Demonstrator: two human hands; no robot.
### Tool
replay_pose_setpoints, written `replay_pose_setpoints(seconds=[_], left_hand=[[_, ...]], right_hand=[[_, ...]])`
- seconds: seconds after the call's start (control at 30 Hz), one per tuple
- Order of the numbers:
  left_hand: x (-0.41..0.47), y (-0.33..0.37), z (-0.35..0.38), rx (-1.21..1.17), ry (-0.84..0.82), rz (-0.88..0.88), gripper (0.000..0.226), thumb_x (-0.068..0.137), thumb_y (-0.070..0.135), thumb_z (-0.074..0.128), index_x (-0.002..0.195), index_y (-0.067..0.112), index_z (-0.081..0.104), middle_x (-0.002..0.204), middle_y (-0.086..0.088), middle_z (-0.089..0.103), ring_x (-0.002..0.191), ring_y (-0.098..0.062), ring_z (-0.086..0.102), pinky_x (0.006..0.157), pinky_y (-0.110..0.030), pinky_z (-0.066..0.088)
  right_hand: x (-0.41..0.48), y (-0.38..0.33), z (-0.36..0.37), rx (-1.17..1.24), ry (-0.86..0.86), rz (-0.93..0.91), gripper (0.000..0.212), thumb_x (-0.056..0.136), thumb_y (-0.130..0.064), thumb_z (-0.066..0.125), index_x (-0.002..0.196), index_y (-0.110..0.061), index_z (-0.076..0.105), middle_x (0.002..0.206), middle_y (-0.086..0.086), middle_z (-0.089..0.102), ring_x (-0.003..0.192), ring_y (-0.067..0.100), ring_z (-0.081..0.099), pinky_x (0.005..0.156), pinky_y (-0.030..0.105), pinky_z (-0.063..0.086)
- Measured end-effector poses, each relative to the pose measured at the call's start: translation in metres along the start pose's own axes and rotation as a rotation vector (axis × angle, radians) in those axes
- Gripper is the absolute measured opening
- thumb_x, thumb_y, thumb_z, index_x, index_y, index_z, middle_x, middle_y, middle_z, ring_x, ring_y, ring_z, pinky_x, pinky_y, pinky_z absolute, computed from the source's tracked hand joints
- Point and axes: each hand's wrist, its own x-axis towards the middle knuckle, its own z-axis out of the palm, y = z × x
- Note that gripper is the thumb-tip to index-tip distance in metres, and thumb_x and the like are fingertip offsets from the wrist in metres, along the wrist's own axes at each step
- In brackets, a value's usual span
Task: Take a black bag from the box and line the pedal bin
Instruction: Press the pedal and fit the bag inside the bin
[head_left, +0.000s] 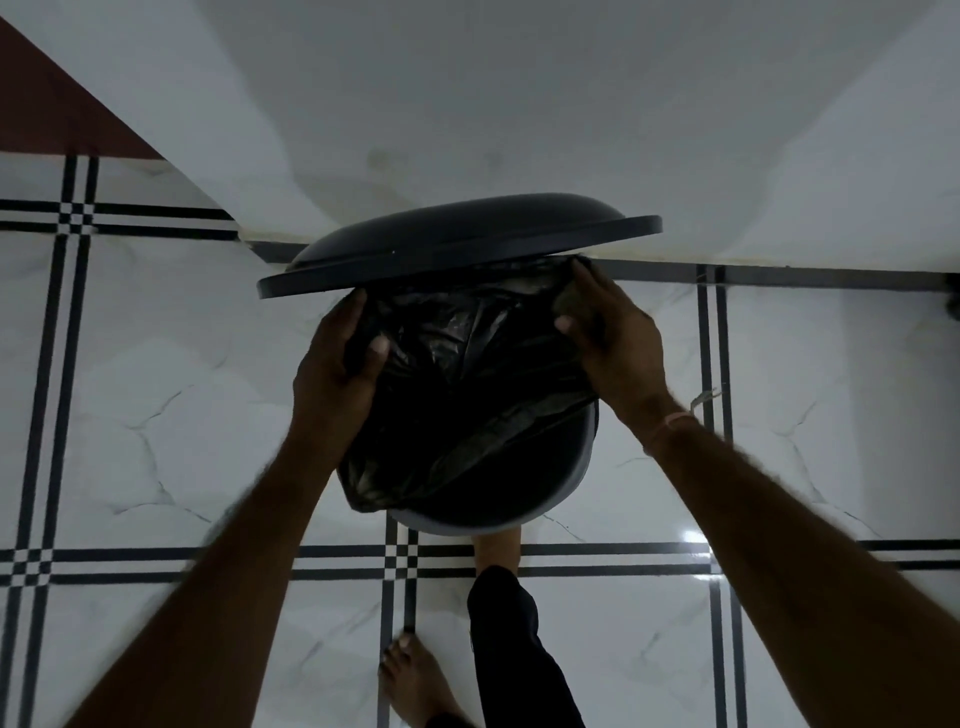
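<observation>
A round pedal bin stands against the white wall, its grey rim (582, 467) showing at the lower right. Its dark lid (457, 234) is raised and tilted over the back of the opening. A crumpled black bag (467, 395) fills the bin's mouth and drapes over the front-left edge. My left hand (337, 364) pinches the bag's edge at the left side of the rim. My right hand (613, 343) grips the bag's edge at the back right, just under the lid. The box is not in view.
A bare foot (496, 551) reaches under the bin's front, with a black trouser leg (519, 649) behind it. Another bare foot (415, 680) rests on the white floor tiles with black lines. A white wall (493, 104) rises directly behind the bin.
</observation>
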Motion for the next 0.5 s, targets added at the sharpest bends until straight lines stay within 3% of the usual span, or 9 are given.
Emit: replay_pose_setpoints(seconds=[0.07,0.17,0.2,0.27,0.33,0.43,0.5], left_hand=[[0.009,-0.001,0.006,0.141,-0.003,-0.008,0.064,0.098,0.053,0.042,0.157,0.027,0.040,0.160,0.000,0.045,0.147,-0.023,0.042,0.119,-0.039,0.031],[0.022,0.000,0.006,0.207,-0.017,-0.120,0.057,0.105,0.056,0.029,0.146,0.026,0.055,0.145,-0.009,0.060,0.135,-0.034,0.053,0.114,-0.048,0.039],[0.026,0.001,0.006,0.224,-0.027,-0.182,0.060,0.106,0.057,0.025,0.140,0.023,0.061,0.137,-0.013,0.065,0.129,-0.036,0.057,0.111,-0.050,0.042],[0.034,0.002,0.002,0.194,-0.059,-0.294,0.067,0.106,0.059,0.025,0.123,0.013,0.070,0.117,-0.017,0.069,0.115,-0.036,0.062,0.105,-0.048,0.047],[0.035,0.001,-0.002,0.041,-0.091,-0.366,0.067,0.105,0.062,0.030,0.102,0.010,0.071,0.099,-0.013,0.067,0.097,-0.029,0.064,0.092,-0.040,0.052],[0.021,0.000,-0.005,-0.125,-0.098,-0.486,0.064,0.105,0.060,0.035,0.082,0.008,0.063,0.076,-0.010,0.060,0.068,-0.021,0.056,0.063,-0.027,0.045],[0.004,-0.011,-0.005,-0.222,-0.086,-0.508,0.057,0.105,0.055,0.041,0.073,0.011,0.058,0.069,-0.007,0.056,0.061,-0.018,0.054,0.060,-0.025,0.043]], right_hand=[[0.010,0.009,0.008,-0.043,-0.035,-0.009,0.060,0.099,-0.041,0.057,0.154,-0.022,0.042,0.158,0.000,0.045,0.137,0.024,0.051,0.104,0.026,0.037],[0.018,0.022,0.019,-0.065,-0.209,0.047,0.050,0.103,-0.049,0.045,0.147,-0.027,0.051,0.143,0.004,0.061,0.126,0.027,0.059,0.099,0.033,0.047],[0.019,0.026,0.022,-0.060,-0.254,0.075,0.046,0.105,-0.050,0.040,0.139,-0.025,0.059,0.131,0.006,0.068,0.117,0.028,0.063,0.092,0.032,0.047],[0.020,0.029,0.025,0.009,-0.303,0.179,0.057,0.105,-0.055,0.031,0.102,-0.015,0.071,0.101,0.011,0.073,0.097,0.029,0.067,0.083,0.033,0.046],[0.018,0.032,0.024,0.133,-0.344,0.298,0.077,0.100,-0.068,0.027,0.078,-0.004,0.065,0.085,0.015,0.071,0.087,0.032,0.068,0.082,0.044,0.055],[0.009,0.039,0.022,0.323,-0.348,0.363,0.094,0.087,-0.082,0.034,0.080,0.008,0.062,0.078,0.015,0.067,0.084,0.036,0.069,0.084,0.052,0.057],[0.002,0.040,0.019,0.379,-0.275,0.365,0.080,0.092,-0.073,0.044,0.081,0.003,0.069,0.076,0.007,0.067,0.081,0.025,0.067,0.075,0.043,0.055]])
